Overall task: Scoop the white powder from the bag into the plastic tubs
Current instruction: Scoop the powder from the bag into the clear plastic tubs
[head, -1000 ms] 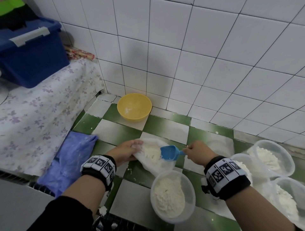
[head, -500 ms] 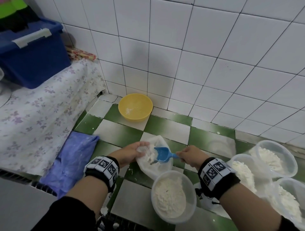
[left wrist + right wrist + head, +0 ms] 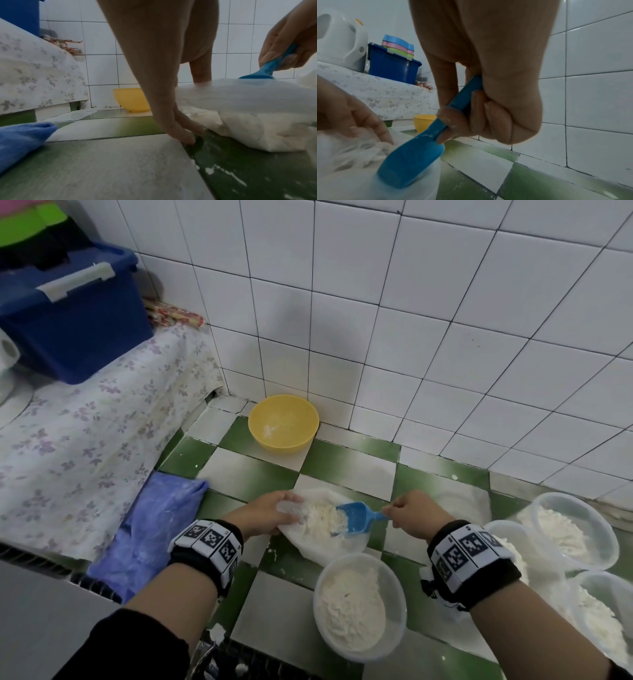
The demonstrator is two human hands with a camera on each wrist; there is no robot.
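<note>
Right grip (image 3: 412,513): fingers curled round the handle of the blue scoop (image 3: 352,517), its bowl lying in the white powder (image 3: 322,518) at the mouth of the bag (image 3: 329,546). Left grip (image 3: 270,517): pinches the bag's rim and holds the mouth wide. Bag: lies on its side on the surface (image 3: 246,477), between the two hands.

Nearest tub (image 3: 359,607): just in front of the bag, part-filled with powder. Three further tubs (image 3: 575,534): clustered at the right edge, all holding powder.

Surface: green-and-white chequered tiles, dusted and spotted white. Yellow bowl (image 3: 283,422): against the white-tiled wall (image 3: 411,320). Blue cloth (image 3: 150,529): left of the bag. Floral cover (image 3: 85,433): raised ledge at left, carrying a dark blue bin (image 3: 68,316).

Left wrist view only: the bag bulging with powder where it rests on the tiles. Right wrist view only: a white appliance (image 3: 339,44) beside the bin.

Change: half a second ago the scoop's bowl stood clear of the powder; it is now sunk into it.
</note>
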